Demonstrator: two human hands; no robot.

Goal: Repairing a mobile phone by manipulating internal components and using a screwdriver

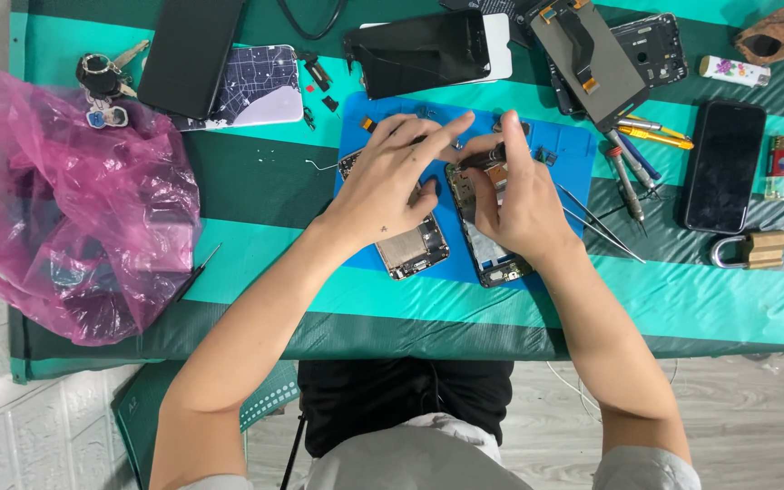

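Two opened phone bodies lie on a blue work mat: a circuit-board half under my left hand and a dark phone frame under my right. My left hand rests over the board half, fingers spread, index finger stretched toward the right hand. My right hand is closed around a thin dark screwdriver, its tip pointing down at the upper end of the phone frame.
A pink plastic bag sits at the left. Loose screens and phone backs lie along the far edge. Tweezers, screwdrivers, a black phone, a lighter and a padlock lie to the right. Keys lie far left.
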